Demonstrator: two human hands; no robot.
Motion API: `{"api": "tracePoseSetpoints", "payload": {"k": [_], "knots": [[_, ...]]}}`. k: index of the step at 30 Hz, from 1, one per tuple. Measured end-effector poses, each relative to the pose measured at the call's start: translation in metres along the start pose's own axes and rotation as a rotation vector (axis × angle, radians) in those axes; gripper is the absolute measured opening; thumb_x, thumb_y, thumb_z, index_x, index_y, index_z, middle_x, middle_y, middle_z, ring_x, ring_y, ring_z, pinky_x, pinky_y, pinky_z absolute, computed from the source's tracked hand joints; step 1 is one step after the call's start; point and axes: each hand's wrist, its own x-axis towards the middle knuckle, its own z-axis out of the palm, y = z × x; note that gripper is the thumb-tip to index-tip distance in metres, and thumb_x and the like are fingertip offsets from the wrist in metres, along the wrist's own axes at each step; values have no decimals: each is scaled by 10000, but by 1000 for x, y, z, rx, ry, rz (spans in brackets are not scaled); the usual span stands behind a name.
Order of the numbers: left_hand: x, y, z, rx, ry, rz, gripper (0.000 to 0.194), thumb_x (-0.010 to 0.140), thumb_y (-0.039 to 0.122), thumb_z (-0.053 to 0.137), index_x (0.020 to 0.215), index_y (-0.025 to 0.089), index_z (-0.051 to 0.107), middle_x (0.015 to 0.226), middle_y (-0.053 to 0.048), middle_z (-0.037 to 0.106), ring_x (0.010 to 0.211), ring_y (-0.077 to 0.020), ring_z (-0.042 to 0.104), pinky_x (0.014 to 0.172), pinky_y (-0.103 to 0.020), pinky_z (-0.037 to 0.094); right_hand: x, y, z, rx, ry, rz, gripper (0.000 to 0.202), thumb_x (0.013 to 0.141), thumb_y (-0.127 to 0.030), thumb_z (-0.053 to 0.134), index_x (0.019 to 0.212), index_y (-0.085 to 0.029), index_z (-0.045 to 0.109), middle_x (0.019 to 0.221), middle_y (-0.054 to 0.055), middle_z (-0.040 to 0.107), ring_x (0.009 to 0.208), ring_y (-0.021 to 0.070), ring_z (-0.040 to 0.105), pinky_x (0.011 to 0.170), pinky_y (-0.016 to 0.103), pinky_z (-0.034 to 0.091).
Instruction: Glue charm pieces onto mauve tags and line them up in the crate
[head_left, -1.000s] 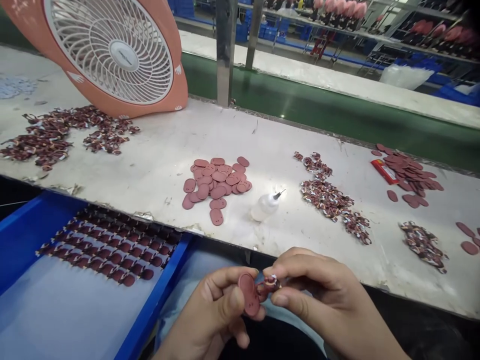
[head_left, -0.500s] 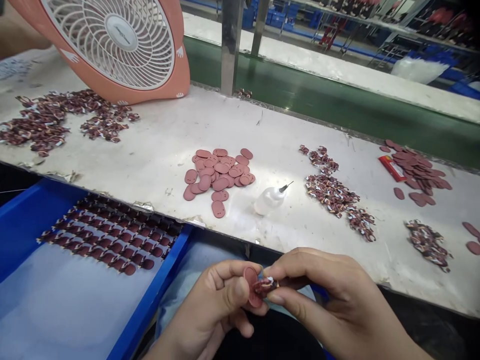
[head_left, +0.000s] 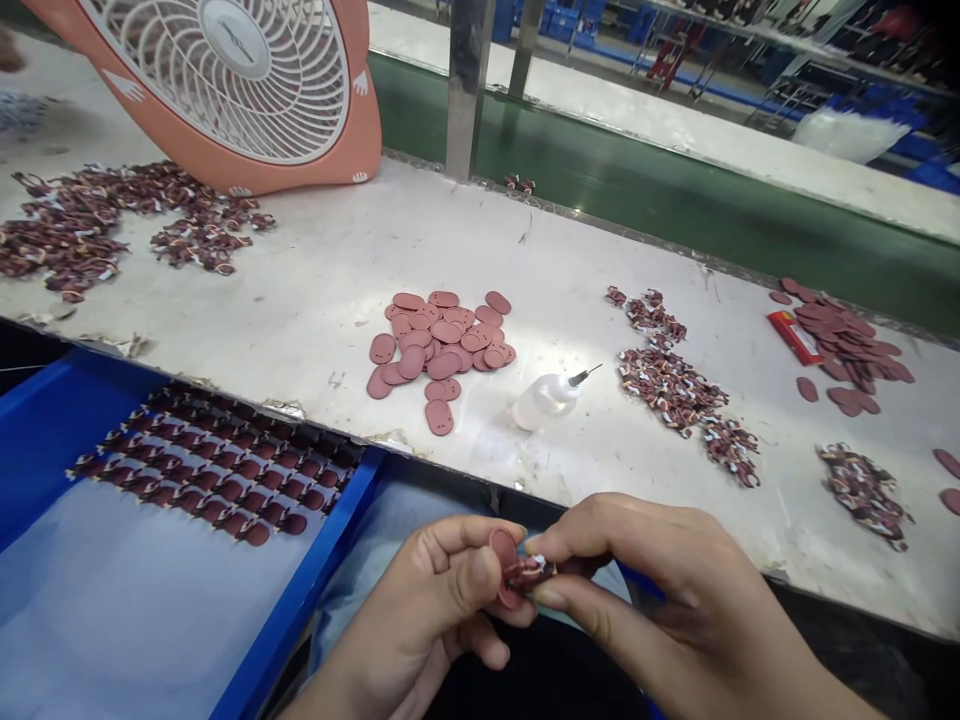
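My left hand (head_left: 442, 590) pinches a reddish-brown oval base (head_left: 502, 546) between thumb and fingers, over the near edge of the bench. My right hand (head_left: 652, 575) has thumb and forefinger closed on a small dark-red figurine (head_left: 531, 570) with white and yellow bits. The figurine touches the face of the base; where they meet is partly covered by my fingers. Beyond my hands, a clear squeeze bottle with a needle tip (head_left: 546, 400) stands on the bench, beside a heap of loose oval bases (head_left: 442, 362).
An orange fan (head_left: 315, 172) stands at the back left near piled figurines (head_left: 82, 215). More figurines (head_left: 667, 390), bases (head_left: 851, 340) and a red-yellow packet (head_left: 793, 338) lie right. A blue bin (head_left: 277, 600) below holds rows of figurines on bases. A metal post (head_left: 466, 100) rises behind.
The view has shifted slightly. My hands keep nearly the same hold on the base and figurine. At the far upper left, another person's arm has drawn back, leaving a blurred part at the edge.
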Motion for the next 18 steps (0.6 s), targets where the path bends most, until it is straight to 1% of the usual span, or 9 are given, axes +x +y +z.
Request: {"api": "tracePoseSetpoints", "payload": {"k": [3,7,10,14,18], "knots": [[2,-1,-2,2,7,-6,285,646,382,855,816,168,771,635,-1,684,580,-91,633,450,-130,492,2,0,-1,32,-15,5,178,880,-98,664,967,-252,646,838,-67,729,736,68,687,704,142,540],[4,-3,-5,10,-39,-13,292,653,396,847,826,174,770,634,-3,680,587,-97,633,444,-127,480,5,0,-3,36,-24,-2,180,874,-91,663,957,-250,650,833,-58,733,720,77,689,684,145,542],[3,-4,-7,16,-35,-16,275,677,390,833,835,176,767,647,-4,673,606,-101,634,458,-130,479,5,1,-4,22,-27,-21,172,879,-97,658,956,-250,642,817,-51,732,709,92,690,676,163,548],[4,-3,-7,27,-23,-22,255,692,379,824,828,173,763,638,3,654,591,-89,615,451,-127,467,4,1,-4,-22,-47,-38,160,882,-96,652,958,-236,633,828,-46,724,733,87,686,704,162,541],[6,-3,-4,22,8,-26,278,671,389,837,811,161,759,610,11,636,567,-78,594,444,-122,455,6,0,-2,-61,-63,-37,143,880,-102,651,905,-239,620,839,-44,716,752,97,686,713,185,547]]}}
